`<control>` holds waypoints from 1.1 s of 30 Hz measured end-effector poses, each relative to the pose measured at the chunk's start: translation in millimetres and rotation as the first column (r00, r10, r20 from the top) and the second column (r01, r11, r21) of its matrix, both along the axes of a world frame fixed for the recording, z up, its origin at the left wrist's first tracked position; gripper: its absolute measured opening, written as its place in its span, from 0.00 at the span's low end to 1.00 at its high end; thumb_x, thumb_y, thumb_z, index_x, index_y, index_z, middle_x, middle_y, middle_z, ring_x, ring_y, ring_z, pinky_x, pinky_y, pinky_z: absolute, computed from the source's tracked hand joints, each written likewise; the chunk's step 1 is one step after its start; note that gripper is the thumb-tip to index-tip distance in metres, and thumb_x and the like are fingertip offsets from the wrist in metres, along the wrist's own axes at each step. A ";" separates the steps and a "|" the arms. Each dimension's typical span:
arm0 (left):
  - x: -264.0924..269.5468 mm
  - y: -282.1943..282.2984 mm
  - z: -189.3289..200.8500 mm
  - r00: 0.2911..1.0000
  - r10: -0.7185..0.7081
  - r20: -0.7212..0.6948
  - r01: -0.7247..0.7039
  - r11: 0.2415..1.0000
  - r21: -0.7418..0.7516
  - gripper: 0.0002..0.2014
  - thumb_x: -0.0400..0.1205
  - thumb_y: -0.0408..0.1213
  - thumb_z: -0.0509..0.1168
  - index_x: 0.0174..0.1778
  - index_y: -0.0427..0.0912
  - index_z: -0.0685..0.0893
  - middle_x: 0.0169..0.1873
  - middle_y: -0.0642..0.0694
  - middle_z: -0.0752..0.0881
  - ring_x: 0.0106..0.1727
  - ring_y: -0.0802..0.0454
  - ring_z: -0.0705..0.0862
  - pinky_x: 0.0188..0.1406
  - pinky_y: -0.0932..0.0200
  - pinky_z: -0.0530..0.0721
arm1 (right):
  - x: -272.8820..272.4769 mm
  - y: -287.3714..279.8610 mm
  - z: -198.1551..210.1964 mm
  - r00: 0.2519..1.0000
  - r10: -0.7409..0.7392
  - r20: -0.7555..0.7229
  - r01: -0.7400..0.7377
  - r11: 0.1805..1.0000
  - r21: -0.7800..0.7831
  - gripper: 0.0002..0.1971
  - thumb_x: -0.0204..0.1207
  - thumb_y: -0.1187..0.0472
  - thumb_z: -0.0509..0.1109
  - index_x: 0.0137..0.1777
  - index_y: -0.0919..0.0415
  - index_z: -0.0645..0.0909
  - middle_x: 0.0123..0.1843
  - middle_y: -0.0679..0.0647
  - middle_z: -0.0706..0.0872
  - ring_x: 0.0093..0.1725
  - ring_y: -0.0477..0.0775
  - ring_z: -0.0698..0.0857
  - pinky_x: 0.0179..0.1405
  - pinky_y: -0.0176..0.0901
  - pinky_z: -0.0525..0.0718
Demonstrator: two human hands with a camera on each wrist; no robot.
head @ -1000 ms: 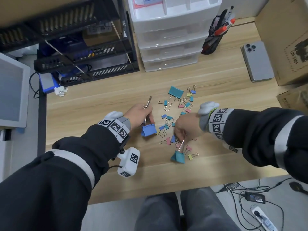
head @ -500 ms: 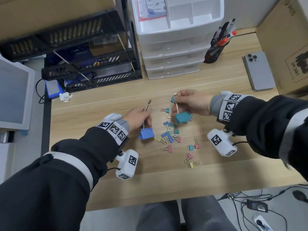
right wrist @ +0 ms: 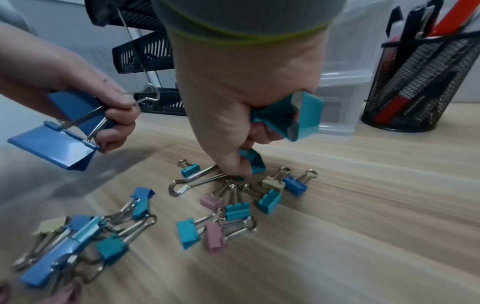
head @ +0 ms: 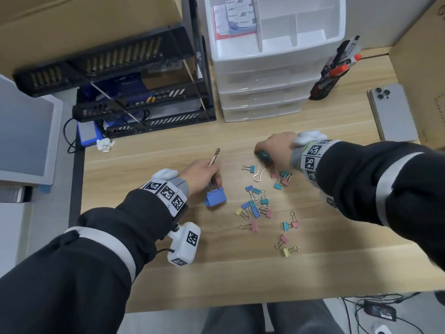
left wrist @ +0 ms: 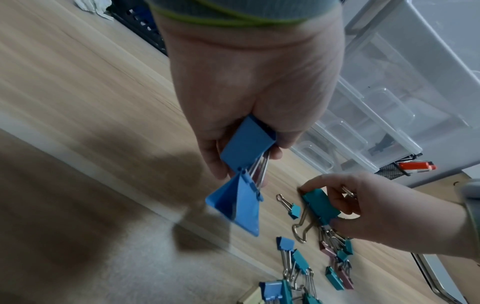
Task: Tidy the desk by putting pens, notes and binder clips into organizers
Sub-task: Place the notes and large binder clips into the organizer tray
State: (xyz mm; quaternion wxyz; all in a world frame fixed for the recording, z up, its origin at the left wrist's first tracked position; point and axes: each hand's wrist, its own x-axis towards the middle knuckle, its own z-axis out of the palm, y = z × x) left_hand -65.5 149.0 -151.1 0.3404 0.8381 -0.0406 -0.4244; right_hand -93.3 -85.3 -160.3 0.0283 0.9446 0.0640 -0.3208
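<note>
So compared with half a second ago, the right hand [head: 277,147] has dropped back down to the counter [head: 337,237] with its teal clip [right wrist: 288,116] and is now reaching onto a second big teal clip [left wrist: 320,205] lying there. A second back it was lower down in the pile, lifting the first one. The left hand [head: 201,175] hasn't really moved; it's gripping two large blue clips [head: 215,197] by their wire handles, and they hang just above the wood.

The counter is light wood. The small clips [head: 255,206], in blue, teal, pink and yellow, are scattered across the middle, and another few [head: 281,177] sit right under the right wrist. At the back stands a white drawer unit [head: 262,92] with an open tray on top that has a pack of notes [head: 237,16] in its left compartment. A black mesh cup [head: 321,86] with pens and markers is just to its right, and a phone [head: 392,112] lies face down further right. Black stacked trays [head: 144,97] are on the left, with cardboard behind.

The right hand is knuckles-up, its fingers curled around one teal clip while the fingertips [right wrist: 241,168] pinch the one on the counter. The left hand is a loose fist, thumb on top of the handles.
</note>
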 end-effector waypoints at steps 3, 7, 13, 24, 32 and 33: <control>1.9 -1.1 3.6 0.997 -0.055 0.045 0.053 0.997 0.061 0.19 0.88 0.42 0.56 0.32 0.45 0.82 0.33 0.52 0.86 0.34 0.54 0.79 0.36 0.60 0.74 | 3.5 -0.5 4.6 0.997 0.073 -0.027 -0.075 0.995 -0.059 0.32 0.73 0.64 0.75 0.76 0.46 0.71 0.58 0.52 0.86 0.41 0.56 0.81 0.32 0.42 0.75; 3.9 -6.0 8.6 0.991 -0.101 0.087 0.090 0.988 0.125 0.16 0.88 0.44 0.56 0.38 0.44 0.82 0.30 0.50 0.77 0.29 0.54 0.74 0.30 0.59 0.69 | 4.0 -6.1 5.8 0.996 0.089 0.011 -0.088 0.993 -0.072 0.27 0.73 0.64 0.74 0.72 0.49 0.75 0.48 0.51 0.82 0.39 0.55 0.81 0.29 0.40 0.74; 7.3 -18.1 21.5 0.980 -0.141 0.137 0.125 0.985 0.122 0.15 0.88 0.40 0.56 0.39 0.41 0.83 0.27 0.49 0.76 0.25 0.55 0.71 0.23 0.63 0.68 | -9.1 -26.2 22.9 1.000 -0.004 0.027 0.002 0.996 0.088 0.21 0.68 0.49 0.75 0.61 0.45 0.79 0.45 0.45 0.84 0.39 0.51 0.84 0.34 0.41 0.84; 30.0 -58.4 89.4 0.931 -0.287 0.224 0.265 0.956 0.122 0.12 0.86 0.40 0.61 0.45 0.44 0.89 0.32 0.52 0.82 0.33 0.53 0.78 0.26 0.66 0.73 | -18.0 -72.7 98.2 0.942 -0.320 0.100 0.259 0.884 0.388 0.26 0.61 0.46 0.81 0.55 0.54 0.79 0.39 0.45 0.82 0.36 0.49 0.81 0.33 0.42 0.81; 59.8 -90.1 163.8 0.878 -0.351 0.326 0.349 0.935 0.066 0.13 0.82 0.44 0.69 0.42 0.35 0.87 0.25 0.49 0.78 0.22 0.54 0.73 0.20 0.65 0.70 | 6.1 -93.9 180.5 0.789 -0.552 0.270 0.308 0.735 0.604 0.20 0.62 0.45 0.78 0.49 0.51 0.75 0.33 0.45 0.83 0.32 0.48 0.81 0.36 0.49 0.84; 62.4 -94.3 174.4 0.870 -0.354 0.343 0.361 0.931 0.046 0.12 0.81 0.43 0.69 0.40 0.37 0.86 0.25 0.50 0.78 0.22 0.55 0.72 0.19 0.66 0.71 | 12.9 -96.0 190.1 0.760 -0.577 0.299 0.310 0.726 0.614 0.20 0.63 0.45 0.78 0.48 0.50 0.75 0.33 0.44 0.83 0.33 0.48 0.82 0.35 0.47 0.83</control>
